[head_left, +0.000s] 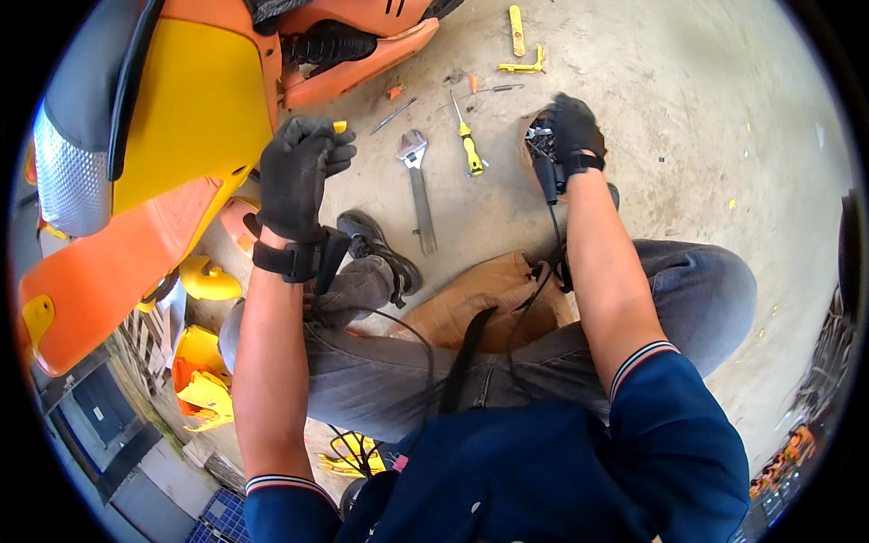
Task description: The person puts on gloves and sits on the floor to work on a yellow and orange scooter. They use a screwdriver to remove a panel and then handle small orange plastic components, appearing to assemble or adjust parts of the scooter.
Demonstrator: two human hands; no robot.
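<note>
My left hand (294,176), in a black glove, is raised beside the motorcycle's yellow and orange bodywork (195,109). Its fingers are closed, with a small yellow piece (340,127) at the fingertips. Over on the right, my right hand (577,131), gloved too, reaches over a round container of small dark screws and metal bits (540,136). Its fingertips are curled down and blurred, so what they hold, if anything, is hidden. Between the hands, an adjustable wrench (419,190) and a yellow-handled screwdriver (470,149) lie on the concrete floor.
Farther off lie a yellow strip (517,32), a yellow bracket (523,65), a thin metal rod (394,116) and small orange bits. A cardboard sheet (480,294) is beneath my legs. Black cables (543,290) run from both wrists. Yellow plastic parts (204,385) sit at lower left.
</note>
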